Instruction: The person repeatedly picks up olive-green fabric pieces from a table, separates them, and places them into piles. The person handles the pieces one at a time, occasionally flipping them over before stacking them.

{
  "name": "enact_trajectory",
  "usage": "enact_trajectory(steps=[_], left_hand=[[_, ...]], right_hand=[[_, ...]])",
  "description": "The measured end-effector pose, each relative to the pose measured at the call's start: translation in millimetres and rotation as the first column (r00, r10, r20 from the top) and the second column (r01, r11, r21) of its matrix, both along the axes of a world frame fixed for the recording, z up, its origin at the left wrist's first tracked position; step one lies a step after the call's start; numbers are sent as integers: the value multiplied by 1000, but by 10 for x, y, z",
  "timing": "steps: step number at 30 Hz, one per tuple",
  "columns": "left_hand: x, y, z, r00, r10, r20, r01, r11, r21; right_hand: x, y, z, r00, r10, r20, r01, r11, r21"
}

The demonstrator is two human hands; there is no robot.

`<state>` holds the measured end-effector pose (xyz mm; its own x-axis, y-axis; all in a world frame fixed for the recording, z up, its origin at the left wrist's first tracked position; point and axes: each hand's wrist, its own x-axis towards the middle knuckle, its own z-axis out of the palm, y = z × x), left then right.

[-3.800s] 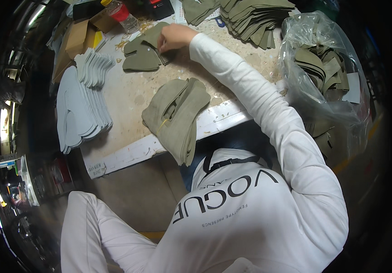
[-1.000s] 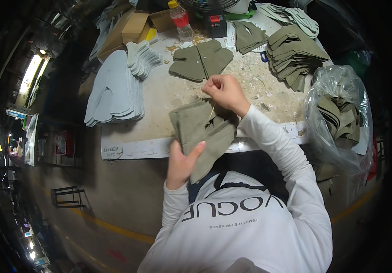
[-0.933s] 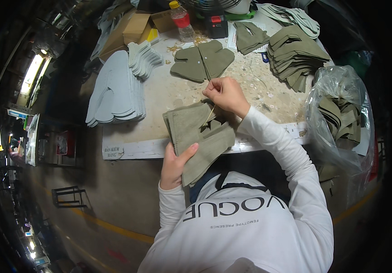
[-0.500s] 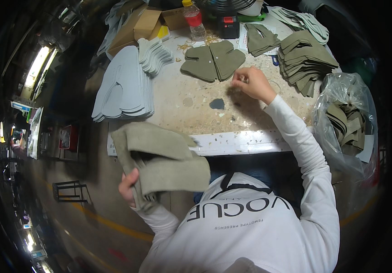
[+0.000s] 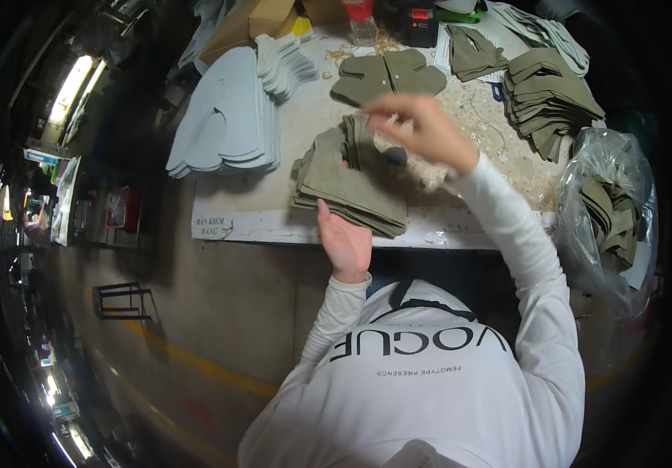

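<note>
Worktable (image 5: 273, 222), littered with pale scraps. Grey-blue cut-piece stack (image 5: 223, 129), far left. Olive fabric stack (image 5: 351, 175) at near edge, left hand (image 5: 343, 242) flat against its underside, fingers spread. Right hand (image 5: 421, 132) raised above, blurred, fingertips pinched together.

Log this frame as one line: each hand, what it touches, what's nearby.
left hand: under near edge of olive fabric stack | right hand: raised above stack, blurred, grip unclear | nearby: grey cutouts, clear bag
</note>
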<state>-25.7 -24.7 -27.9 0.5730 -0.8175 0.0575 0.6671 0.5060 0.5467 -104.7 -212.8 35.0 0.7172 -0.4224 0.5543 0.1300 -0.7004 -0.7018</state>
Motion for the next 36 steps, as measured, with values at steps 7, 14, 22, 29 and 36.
enact_trajectory(steps=[7, 14, 22, 29, 36], left_hand=[[-33, 10, -174, 995, 67, 72, -75, 990, 115], [-40, -16, -192, 965, 95, 244, -135, 979, 153], [-30, -9, -182, 986, 110, 128, -133, 974, 186], [-33, -1, -199, 985, 105, 138, -127, 979, 159], [-28, 15, -217, 982, 103, 156, -131, 975, 180]], right_hand=[[-126, 807, -246, 994, -46, -96, 28, 983, -180], [-109, 667, -344, 989, -112, 93, 113, 994, -4], [-176, 766, -420, 987, -139, -80, 124, 978, -169], [-198, 712, -450, 987, -160, -26, 156, 979, -130], [-162, 782, -426, 983, -176, 55, 178, 984, -19]])
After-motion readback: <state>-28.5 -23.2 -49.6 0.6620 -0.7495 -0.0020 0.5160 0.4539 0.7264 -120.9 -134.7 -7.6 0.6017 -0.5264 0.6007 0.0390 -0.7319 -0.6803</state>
